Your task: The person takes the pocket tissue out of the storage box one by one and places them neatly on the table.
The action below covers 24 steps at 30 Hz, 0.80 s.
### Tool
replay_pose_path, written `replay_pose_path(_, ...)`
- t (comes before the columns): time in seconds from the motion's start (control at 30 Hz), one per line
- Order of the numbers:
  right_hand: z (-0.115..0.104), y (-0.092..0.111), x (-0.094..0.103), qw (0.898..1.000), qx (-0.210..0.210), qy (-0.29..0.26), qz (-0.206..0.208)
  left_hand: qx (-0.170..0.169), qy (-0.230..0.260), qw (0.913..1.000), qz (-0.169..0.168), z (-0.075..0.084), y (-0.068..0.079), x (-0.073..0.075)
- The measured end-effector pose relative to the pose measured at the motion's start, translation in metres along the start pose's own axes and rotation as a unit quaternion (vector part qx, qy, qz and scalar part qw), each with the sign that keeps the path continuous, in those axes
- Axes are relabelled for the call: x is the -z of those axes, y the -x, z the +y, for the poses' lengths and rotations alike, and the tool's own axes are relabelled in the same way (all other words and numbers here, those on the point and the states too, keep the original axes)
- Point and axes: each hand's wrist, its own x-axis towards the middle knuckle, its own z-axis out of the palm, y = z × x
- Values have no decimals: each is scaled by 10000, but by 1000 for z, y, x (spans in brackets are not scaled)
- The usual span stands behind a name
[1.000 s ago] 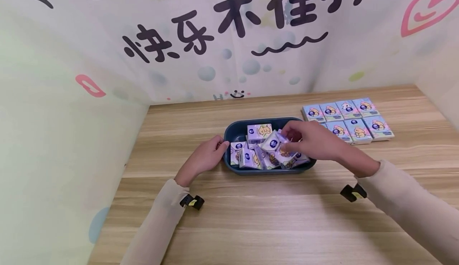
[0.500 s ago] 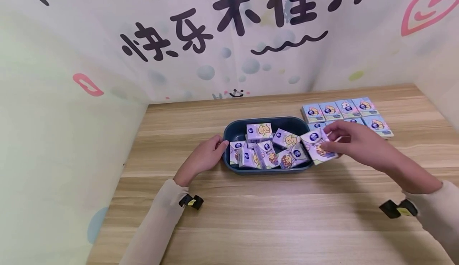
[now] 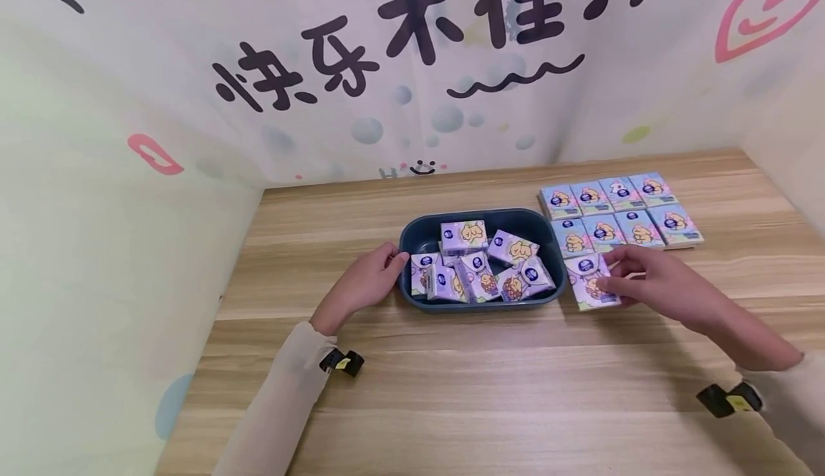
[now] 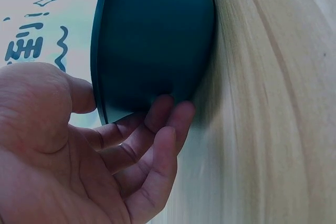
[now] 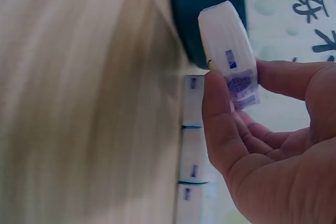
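Note:
My right hand point(image 3: 657, 280) pinches a purple tissue pack point(image 3: 593, 283) between thumb and fingers, just right of a dark blue oblong bin point(image 3: 483, 307). The right wrist view shows the pack point(image 5: 229, 45) edge-on, held above the wooden table. My left hand point(image 3: 369, 275) holds the bin's left end. In the left wrist view its thumb is at the rim and its curled fingers touch the outer wall point(image 4: 152, 40). Several purple tissue packs point(image 3: 475, 275) lie jumbled inside the bin.
Blue tissue packs point(image 3: 589, 198) lie in two neat rows at the back right, close to the bin's right end. The wooden table point(image 3: 490, 397) meets a printed cloth backdrop point(image 3: 361, 46) behind and a pale wall point(image 3: 84, 268) at left.
My right hand has lifted a purple tissue pack out of the bin and carried it right, then lower, in front of the blue rows. The left hand stays at the bin.

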Motion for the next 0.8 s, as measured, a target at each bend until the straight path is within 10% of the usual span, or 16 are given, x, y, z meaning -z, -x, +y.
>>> replay_pose_path(0.53, 13, -14, -10, 9972, -175, 672, 277, 28, 51, 10000, -23, 1, 2, 1)
replay_pose_path(0.8, -13, -22, -5, 9842, 338, 1471, 931, -43, -33, 10000, 68, 1, 2, 1)
